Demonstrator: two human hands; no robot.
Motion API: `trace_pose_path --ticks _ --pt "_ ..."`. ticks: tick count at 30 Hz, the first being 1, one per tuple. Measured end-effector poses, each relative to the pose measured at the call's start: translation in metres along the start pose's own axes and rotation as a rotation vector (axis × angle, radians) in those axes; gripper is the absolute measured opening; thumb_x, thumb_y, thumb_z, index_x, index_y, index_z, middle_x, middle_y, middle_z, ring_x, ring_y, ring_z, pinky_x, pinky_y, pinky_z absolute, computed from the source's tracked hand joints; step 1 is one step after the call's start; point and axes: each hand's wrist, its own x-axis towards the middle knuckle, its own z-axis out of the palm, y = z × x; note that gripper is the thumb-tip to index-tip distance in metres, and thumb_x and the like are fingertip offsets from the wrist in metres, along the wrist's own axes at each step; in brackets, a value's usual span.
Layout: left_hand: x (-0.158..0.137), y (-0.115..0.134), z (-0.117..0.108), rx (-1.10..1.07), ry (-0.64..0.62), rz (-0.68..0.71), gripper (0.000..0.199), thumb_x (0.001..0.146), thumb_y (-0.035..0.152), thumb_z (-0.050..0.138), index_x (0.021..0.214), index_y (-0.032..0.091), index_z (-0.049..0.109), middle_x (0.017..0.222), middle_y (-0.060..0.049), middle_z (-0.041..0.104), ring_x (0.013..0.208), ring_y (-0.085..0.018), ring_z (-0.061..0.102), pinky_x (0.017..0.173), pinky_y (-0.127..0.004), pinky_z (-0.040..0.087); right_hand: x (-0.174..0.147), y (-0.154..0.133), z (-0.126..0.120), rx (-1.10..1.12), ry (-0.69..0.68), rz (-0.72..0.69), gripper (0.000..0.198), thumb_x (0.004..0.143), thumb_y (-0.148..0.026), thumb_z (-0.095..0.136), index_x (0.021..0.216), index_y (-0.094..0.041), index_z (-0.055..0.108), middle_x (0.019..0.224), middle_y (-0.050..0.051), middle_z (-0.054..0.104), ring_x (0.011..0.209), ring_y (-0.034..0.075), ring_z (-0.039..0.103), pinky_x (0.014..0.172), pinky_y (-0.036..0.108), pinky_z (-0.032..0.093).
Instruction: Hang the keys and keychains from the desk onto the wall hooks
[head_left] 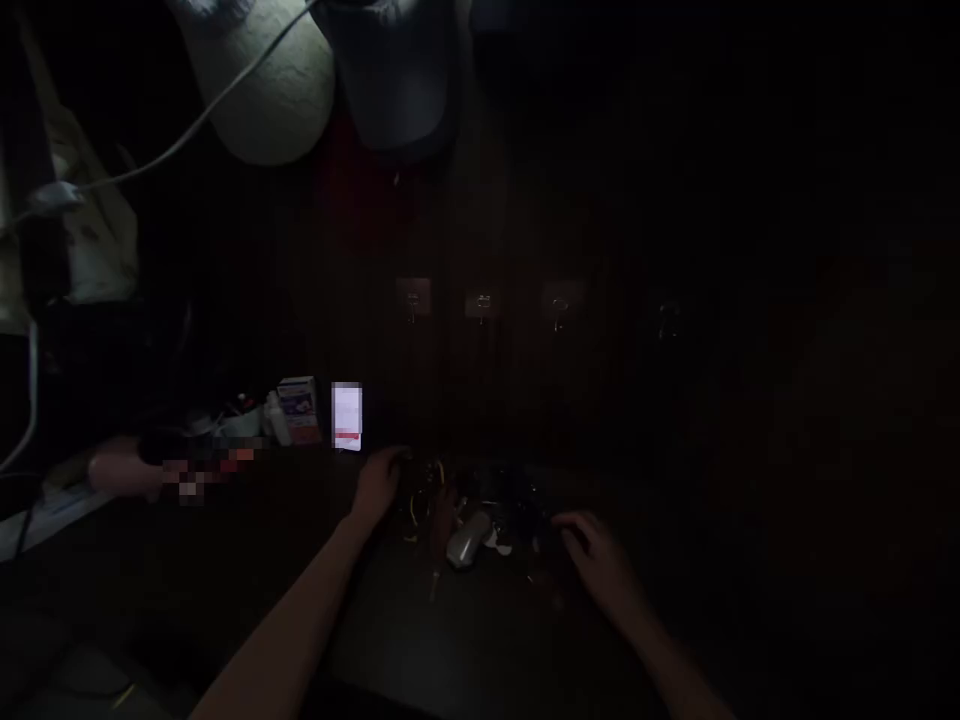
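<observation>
The scene is very dark. A jumble of small things lies on the table between my hands; most are too dim to name. Among them are a smooth grey rounded object (469, 541) that resembles a computer mouse, a thin yellow strand (413, 510) and a small white piece (498, 544). My left hand (379, 482) rests at the pile's far left edge, its fingers stretched toward the right. On the pile's right side is my right hand (598, 556), index finger extended and thumb apart from it. I see nothing held in either hand, though the fingertips fade into the dark.
A lit phone (346, 415) stands upright beyond my left hand. Left of it are a small box (299, 408) and a white bottle (277, 418). Several hooks, one a metal hook (484, 302), line the back panel. A pale cap (270, 90) and a cable (202, 115) hang above.
</observation>
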Motion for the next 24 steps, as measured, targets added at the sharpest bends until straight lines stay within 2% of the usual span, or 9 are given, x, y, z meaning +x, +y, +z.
trace_pose_path --ticks 6,11,14,20,24 --pt "0.025 0.018 0.005 0.133 -0.091 0.025 0.033 0.080 0.015 0.044 0.105 0.020 0.064 0.113 -0.007 0.064 0.107 -0.021 0.055 0.093 -0.034 0.041 0.001 0.001 0.001 0.019 0.007 -0.006 0.020 0.076 -0.031 0.042 0.078 -0.025 0.062 0.086 0.004 0.064 0.088 0.021 0.057 0.081 0.035 0.044" --pt "0.032 0.025 0.009 0.216 -0.157 -0.010 0.025 0.078 0.018 0.048 0.095 0.018 0.067 0.100 -0.011 0.067 0.095 -0.023 0.061 0.082 -0.033 0.045 0.002 0.001 0.001 0.040 0.027 0.007 0.019 0.075 -0.030 0.043 0.075 -0.024 0.061 0.084 0.004 0.064 0.088 0.021 0.057 0.082 0.036 0.044" --pt "0.031 0.024 0.010 0.251 -0.157 -0.037 0.024 0.078 0.016 0.046 0.094 0.016 0.066 0.095 -0.013 0.067 0.092 -0.024 0.061 0.077 -0.033 0.046 0.003 0.002 0.001 0.056 0.040 0.029 0.019 0.075 -0.031 0.043 0.073 -0.025 0.061 0.083 0.004 0.064 0.087 0.022 0.058 0.082 0.036 0.044" --pt "0.026 0.017 0.007 0.242 -0.130 -0.038 0.022 0.077 0.008 0.044 0.084 0.014 0.063 0.089 -0.011 0.065 0.088 -0.019 0.060 0.079 -0.028 0.044 0.003 0.000 -0.001 0.086 0.034 0.026 0.020 0.075 -0.031 0.043 0.074 -0.024 0.062 0.083 0.004 0.065 0.085 0.021 0.059 0.080 0.035 0.044" --pt "0.020 0.011 0.001 0.211 -0.097 -0.033 0.022 0.078 0.009 0.043 0.086 0.011 0.062 0.096 -0.012 0.060 0.092 -0.019 0.058 0.082 -0.029 0.043 0.002 0.001 0.000 0.091 0.051 0.031 0.020 0.074 -0.031 0.043 0.072 -0.024 0.062 0.081 0.003 0.065 0.083 0.020 0.060 0.078 0.034 0.045"
